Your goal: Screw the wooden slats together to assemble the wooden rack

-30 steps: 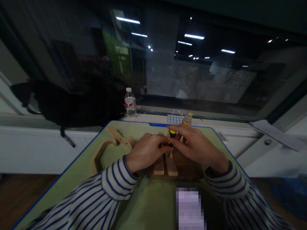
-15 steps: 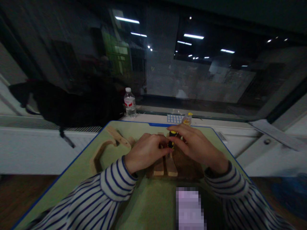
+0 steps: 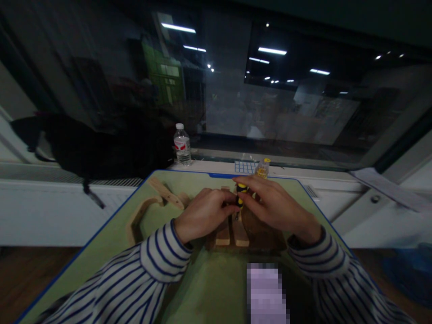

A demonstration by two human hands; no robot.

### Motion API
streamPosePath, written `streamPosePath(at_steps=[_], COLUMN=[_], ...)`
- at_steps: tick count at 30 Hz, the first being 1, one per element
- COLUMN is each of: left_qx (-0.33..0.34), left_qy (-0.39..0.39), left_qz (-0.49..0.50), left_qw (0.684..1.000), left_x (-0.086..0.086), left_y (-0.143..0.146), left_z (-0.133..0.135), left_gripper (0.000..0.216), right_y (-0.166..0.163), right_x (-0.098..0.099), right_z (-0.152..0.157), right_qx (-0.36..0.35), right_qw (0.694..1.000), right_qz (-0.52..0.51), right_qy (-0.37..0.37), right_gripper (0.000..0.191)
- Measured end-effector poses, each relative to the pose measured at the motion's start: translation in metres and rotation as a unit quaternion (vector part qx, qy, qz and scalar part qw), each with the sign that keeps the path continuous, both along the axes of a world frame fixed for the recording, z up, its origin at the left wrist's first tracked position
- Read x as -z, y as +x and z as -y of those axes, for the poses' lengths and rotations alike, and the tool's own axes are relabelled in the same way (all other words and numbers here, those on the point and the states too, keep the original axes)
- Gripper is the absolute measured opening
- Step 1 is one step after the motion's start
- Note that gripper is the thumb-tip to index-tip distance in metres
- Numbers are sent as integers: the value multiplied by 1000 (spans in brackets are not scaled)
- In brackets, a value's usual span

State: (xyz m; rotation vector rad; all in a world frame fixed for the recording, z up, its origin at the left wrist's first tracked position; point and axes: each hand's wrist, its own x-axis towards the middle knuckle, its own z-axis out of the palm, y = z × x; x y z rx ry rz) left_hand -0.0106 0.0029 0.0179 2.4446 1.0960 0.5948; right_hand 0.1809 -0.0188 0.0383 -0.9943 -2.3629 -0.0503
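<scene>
A short black-and-yellow screwdriver stands nearly upright over a wooden piece. My right hand grips its handle from above with thumb and fingers. From the left, my left hand pinches at the lower part of the same handle, its fingertips partly hidden. Below the handle a small dark screw or tip meets the wood; which one I cannot tell. Beside that piece lies a second wooden strip, partly under my left hand. Both rest on a dark brown board.
Curved wooden parts and a straight drilled one lie on the green table at left. A phone, blurred out, is near me. On the sill stand a water bottle and a small yellow-capped container.
The screwdriver handle and the right fingers around it have shifted slightly, with the handle leaning a little differently. Both hands otherwise keep their places.
</scene>
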Motion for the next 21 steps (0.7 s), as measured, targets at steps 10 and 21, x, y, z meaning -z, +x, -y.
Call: streamPosePath(at_steps=[10,21], left_qx=[-23,12], left_qy=[5,9], left_qz=[-20,5], left_qw=[1000,1000], left_x=[-5,3], left_y=[2,-1], left_z=[2,-3], left_gripper=[25,22], right_y=[1,1], right_x=[-1,-2], right_z=[0,0], right_qx=[13,-1], right_qw=[1000,1000], right_qz=[4,-6], right_qy=[13,2], right_gripper=[33,39])
